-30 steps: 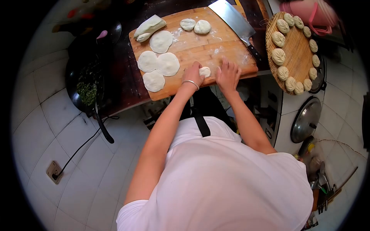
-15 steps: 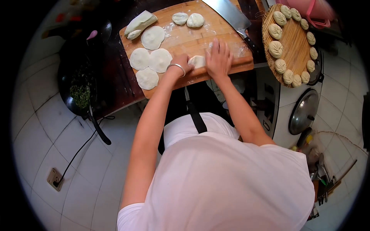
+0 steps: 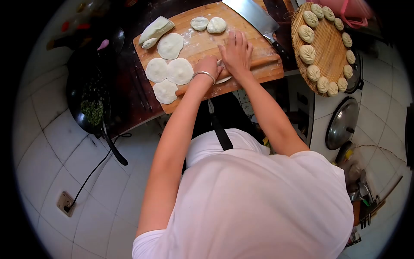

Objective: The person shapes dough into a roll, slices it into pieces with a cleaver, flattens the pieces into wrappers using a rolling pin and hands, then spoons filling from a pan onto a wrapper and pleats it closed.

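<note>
On the board [image 3: 200,48], four dough rounds [image 3: 180,71] lay at left, the dough log [image 3: 157,29] at the far-left corner, two dough pieces [image 3: 216,25] near the far edge, the cleaver [image 3: 254,17] at far right, the rolling pin [image 3: 264,61] along the near side. The wok [image 3: 76,108] stood left of the board; the tray [image 3: 328,54] with buns [image 3: 307,54], right.

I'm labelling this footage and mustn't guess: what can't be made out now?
In the head view:
Dough piece: full outline, covered by the left hand, right hand and rolling pin.
Rolling pin: middle, behind the hands.
Cleaver: blade's far end, cut off by the top edge.
Chopped greens: exact kind, too small and blurred.
</note>
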Demonstrator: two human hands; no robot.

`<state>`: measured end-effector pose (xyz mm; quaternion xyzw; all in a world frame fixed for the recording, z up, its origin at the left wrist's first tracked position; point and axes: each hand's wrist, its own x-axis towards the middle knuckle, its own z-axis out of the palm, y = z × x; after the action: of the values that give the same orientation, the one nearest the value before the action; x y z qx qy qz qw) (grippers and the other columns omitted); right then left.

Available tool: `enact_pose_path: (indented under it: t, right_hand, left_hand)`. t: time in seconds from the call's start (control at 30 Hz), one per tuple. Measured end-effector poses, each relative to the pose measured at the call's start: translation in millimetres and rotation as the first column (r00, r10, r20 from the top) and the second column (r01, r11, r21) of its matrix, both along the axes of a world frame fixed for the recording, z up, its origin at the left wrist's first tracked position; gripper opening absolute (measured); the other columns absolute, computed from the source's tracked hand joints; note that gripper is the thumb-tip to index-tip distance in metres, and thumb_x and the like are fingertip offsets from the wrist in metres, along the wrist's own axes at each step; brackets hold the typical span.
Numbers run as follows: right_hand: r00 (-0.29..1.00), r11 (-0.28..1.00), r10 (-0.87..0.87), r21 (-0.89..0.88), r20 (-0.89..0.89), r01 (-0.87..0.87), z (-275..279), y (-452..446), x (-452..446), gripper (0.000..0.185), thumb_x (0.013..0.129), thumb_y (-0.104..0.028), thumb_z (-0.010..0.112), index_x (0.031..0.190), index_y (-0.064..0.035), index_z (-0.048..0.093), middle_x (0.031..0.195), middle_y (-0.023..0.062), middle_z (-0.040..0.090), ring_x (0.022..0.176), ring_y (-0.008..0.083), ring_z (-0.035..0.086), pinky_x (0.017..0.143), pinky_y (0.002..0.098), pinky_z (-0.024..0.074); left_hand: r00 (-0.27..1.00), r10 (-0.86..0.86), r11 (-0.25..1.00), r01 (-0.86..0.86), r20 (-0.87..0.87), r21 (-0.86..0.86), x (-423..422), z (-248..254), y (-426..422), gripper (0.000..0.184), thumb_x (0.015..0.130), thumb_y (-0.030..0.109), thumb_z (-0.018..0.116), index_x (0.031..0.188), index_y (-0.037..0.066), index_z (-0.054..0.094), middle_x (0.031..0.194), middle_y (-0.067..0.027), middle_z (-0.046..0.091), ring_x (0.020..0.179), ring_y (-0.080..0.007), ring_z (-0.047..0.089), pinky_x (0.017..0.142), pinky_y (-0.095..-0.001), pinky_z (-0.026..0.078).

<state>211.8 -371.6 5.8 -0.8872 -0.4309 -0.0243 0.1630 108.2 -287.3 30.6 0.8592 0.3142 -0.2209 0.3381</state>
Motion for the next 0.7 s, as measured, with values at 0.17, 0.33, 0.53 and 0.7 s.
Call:
enact_pose_path:
  t: [0.17, 0.33, 0.53, 0.7]
  right_hand:
    - [1.0, 1.0, 0.005, -0.026, 0.021, -0.005, 2.9, -72.6, -33.3, 0.061, 0.08, -0.037, 0.064, 0.129, -0.0054, 0.046, 0.136, 0.014, 0.043, 0.126, 0.0303, 0.038, 0.099, 0.0428, 0.0296]
    - [1.0, 0.995, 0.008, -0.097, -0.017, -0.01, 11.5, -57.9, -27.2, 0.061, 0.079, -0.036, 0.064, 0.13, -0.0078, 0.047, 0.133, 0.0128, 0.045, 0.124, 0.0294, 0.04, 0.098, 0.0439, 0.03]
    - [0.999, 1.0, 0.011, 0.028, 0.039, -0.012, 7.6, -42.7, -20.3, 0.058, 0.079, -0.036, 0.064, 0.128, -0.0086, 0.048, 0.128, 0.0122, 0.047, 0.12, 0.0293, 0.041, 0.095, 0.0436, 0.0318]
    - [0.998, 0.995, 0.07, -0.07, 0.007, -0.07, 8.1, -84.5, -34.0, 0.057, 0.08, -0.036, 0.063, 0.127, -0.0076, 0.048, 0.126, 0.0129, 0.047, 0.119, 0.0301, 0.042, 0.094, 0.0445, 0.0326]
  left_hand:
    - [0.937, 0.309, 0.948, -0.317, 0.165, 0.023, -19.6, -17.2, -0.1, 0.026, 0.083, 0.027, 0.063, 0.1, 0.008, 0.064, 0.095, -0.0177, 0.067, 0.091, -0.0366, 0.062, 0.08, -0.0447, 0.049]
    - [0.996, 0.088, 0.995, -0.086, 0.031, -0.045, -29.4, -15.4, -6.3, 0.029, 0.081, 0.027, 0.064, 0.101, 0.005, 0.063, 0.098, -0.0187, 0.066, 0.093, -0.0372, 0.062, 0.081, -0.0437, 0.048]
    - [0.958, 0.234, 0.969, -0.243, 0.162, 0.036, -13.9, -16.0, -0.8, 0.03, 0.081, 0.028, 0.063, 0.099, 0.005, 0.062, 0.095, -0.0197, 0.065, 0.09, -0.0386, 0.061, 0.08, -0.0448, 0.048]
    - [0.945, 0.316, 0.949, -0.313, 0.089, -0.047, -45.5, -36.3, -3.3, 0.033, 0.081, 0.031, 0.065, 0.102, 0.005, 0.061, 0.097, -0.02, 0.065, 0.093, -0.038, 0.061, 0.081, -0.0461, 0.049]
